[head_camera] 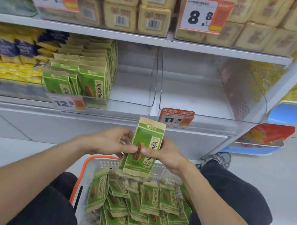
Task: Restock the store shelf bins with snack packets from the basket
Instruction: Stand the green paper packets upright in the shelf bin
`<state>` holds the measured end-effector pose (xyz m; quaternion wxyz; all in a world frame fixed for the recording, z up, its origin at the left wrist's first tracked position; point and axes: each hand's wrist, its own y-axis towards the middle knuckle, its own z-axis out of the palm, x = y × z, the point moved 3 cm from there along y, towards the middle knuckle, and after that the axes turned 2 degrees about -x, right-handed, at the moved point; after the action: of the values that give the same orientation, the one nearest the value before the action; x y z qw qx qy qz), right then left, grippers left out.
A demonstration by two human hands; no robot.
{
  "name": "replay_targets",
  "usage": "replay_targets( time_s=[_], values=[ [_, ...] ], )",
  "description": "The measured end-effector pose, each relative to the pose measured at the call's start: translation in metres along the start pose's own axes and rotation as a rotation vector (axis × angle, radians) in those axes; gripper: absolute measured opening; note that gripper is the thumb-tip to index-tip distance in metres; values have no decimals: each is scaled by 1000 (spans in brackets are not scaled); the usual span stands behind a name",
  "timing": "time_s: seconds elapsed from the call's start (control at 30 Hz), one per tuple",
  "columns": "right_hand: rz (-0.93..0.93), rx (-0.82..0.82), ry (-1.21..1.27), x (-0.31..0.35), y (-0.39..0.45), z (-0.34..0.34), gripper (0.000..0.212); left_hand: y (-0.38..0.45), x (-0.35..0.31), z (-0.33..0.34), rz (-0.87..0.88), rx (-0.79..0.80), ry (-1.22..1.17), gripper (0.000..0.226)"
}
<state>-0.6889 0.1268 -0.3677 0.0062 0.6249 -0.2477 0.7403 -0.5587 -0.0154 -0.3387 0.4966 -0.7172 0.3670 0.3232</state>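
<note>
- Your left hand point(111, 141) and right hand point(165, 155) meet in front of you, both pinching the same small stack of green packets point(144, 149).
- Left thumb presses onto the front face from the left; right thumb presses from the right, and the two tips nearly touch across the printed seed picture.
- Your other fingers curl round behind the stack, so the grip is pressed tight on both sides.
- The front packet stands upright, its top tipped slightly to the right. It's green with a tan kraft-paper band at top and bottom, a striped sunflower seed drawn at the centre and dark characters running down a pale panel.
- More tan edges peek out behind and below it; how many packets are stacked you can't tell.
- Straight beneath your grip sits the basket point(101, 162), white mesh wall with an orange rim, between your knees and heaped with loose packets point(148, 205) of the same design lying every which way.
- Up and to the left of your grip, the clear shelf bin point(132, 102) holds rows of shelved packets point(91, 83) upright along its left side.
- A price tag point(67, 103) reading 12.8 hangs on that bin's front lip.
- Just above your grip, to the right, hangs a second tag point(175, 117) marked 11.5.
</note>
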Motion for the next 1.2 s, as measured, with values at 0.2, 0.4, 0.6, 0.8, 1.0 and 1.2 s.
replay_targets(
  time_s=[0.2,0.4,0.6,0.8,1.0,1.2],
  values=[
    [-145,-12,-259,56,24,28,61,-19,-4,-61,219,-225,102,29],
    [-490,-252,-415,120,41,61,49,-39,4,-105,394,-558,6,45],
    [-796,-367,-406,196,55,89,48,-66,6,-158,506,-1122,354,26],
    [-777,-328,-473,193,94,107,49,-61,27,-179,318,-1230,708,60],
    [-667,-331,-607,158,124,116,53,-54,38,-180,197,-1197,784,72],
    [-584,-323,-881,137,137,122,62,-52,35,-176,196,-1190,757,69]
  ],
)
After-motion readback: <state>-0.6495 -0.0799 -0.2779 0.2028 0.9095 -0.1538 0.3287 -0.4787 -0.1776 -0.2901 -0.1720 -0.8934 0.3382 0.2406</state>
